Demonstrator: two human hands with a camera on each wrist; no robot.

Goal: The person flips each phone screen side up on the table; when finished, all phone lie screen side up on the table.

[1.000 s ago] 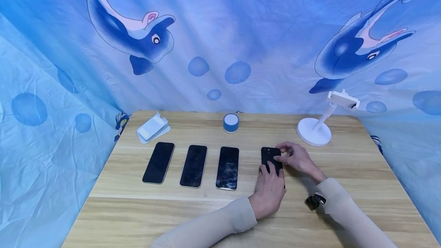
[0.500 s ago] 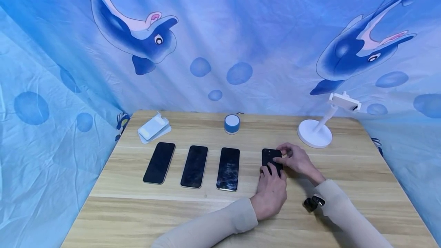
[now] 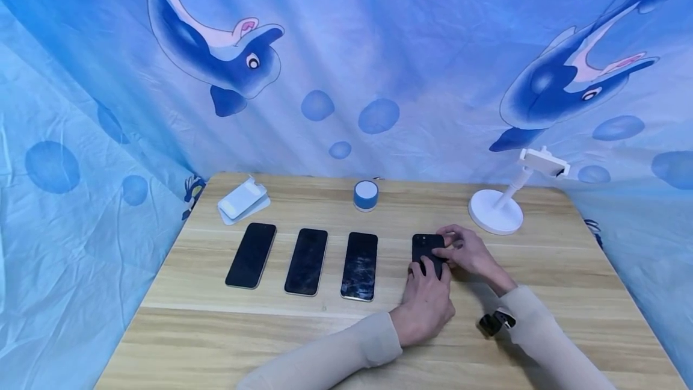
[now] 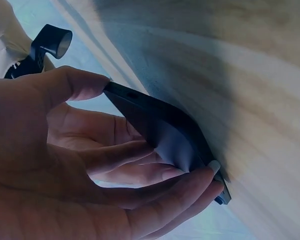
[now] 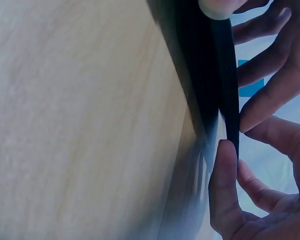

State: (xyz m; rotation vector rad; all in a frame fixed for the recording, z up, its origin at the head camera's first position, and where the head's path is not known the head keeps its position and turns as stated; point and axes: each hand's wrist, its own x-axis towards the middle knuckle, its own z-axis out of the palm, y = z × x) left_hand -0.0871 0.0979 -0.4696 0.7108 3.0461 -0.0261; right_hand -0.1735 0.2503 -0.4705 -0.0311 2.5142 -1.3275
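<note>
A black smartphone (image 3: 425, 244) lies back up at the right of the table, its camera lenses at the far end. My left hand (image 3: 425, 306) grips its near part, thumb on one edge and fingertips on the other. In the left wrist view the phone (image 4: 175, 137) looks tilted, one edge near the wood. At its far right corner my right hand (image 3: 470, 251) pinches the edge between thumb and fingers; the right wrist view shows the phone (image 5: 230, 85) edge-on. To the left lie three dark-screened phones, a left one (image 3: 251, 256), a middle one (image 3: 305, 262) and a right one (image 3: 360, 266).
A white phone stand (image 3: 495, 212) with a round base stands at the back right. A blue-and-white cylinder (image 3: 366, 195) sits at the back middle, and a pale folding stand (image 3: 243, 198) at the back left. A blue dolphin curtain (image 3: 422, 47) encloses the wooden table (image 3: 206, 342).
Both hands keep hold of the black smartphone in nearly the same place. The head view has shifted slightly; the other phones have stayed put.
</note>
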